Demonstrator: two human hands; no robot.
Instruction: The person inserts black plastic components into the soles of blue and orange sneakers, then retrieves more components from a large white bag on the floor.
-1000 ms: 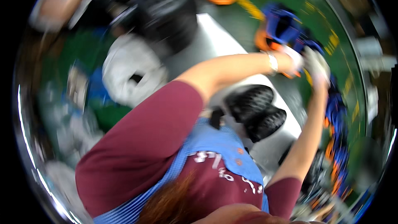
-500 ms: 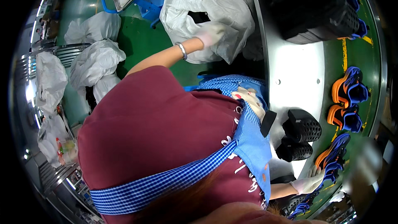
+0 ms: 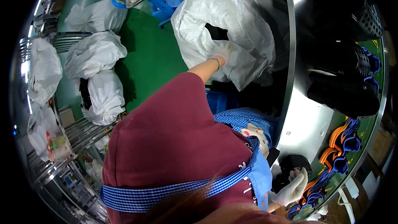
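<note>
My left hand [image 3: 224, 53], in a white glove, reaches out to a large white plastic sack [image 3: 192, 16]. It lies at the sack's mouth with fingers stretched out, just below a black piece [image 3: 216, 32] showing in the opening. Low on the right, my right hand [image 3: 292, 188], also gloved, is held with its fingers extended and apart. It is beside a black piece with rows of holes [image 3: 295, 164] on the metal bench [image 3: 304, 120]; whether they touch I cannot tell.
Blue and orange shoes [image 3: 342, 143] line the green conveyor beyond the bench. Bulky black pieces [image 3: 344, 93] crowd the bench's far part. Knotted white sacks [image 3: 103, 95] are at the left by a metal rack [image 3: 78, 132]. A blue trolley [image 3: 163, 6] carries a metal tray [image 3: 143, 2].
The view has shifted, and the sack now appears further right and lower. My left hand is nearer the black piece in the sack's mouth. My right hand has drawn back from the shoes.
</note>
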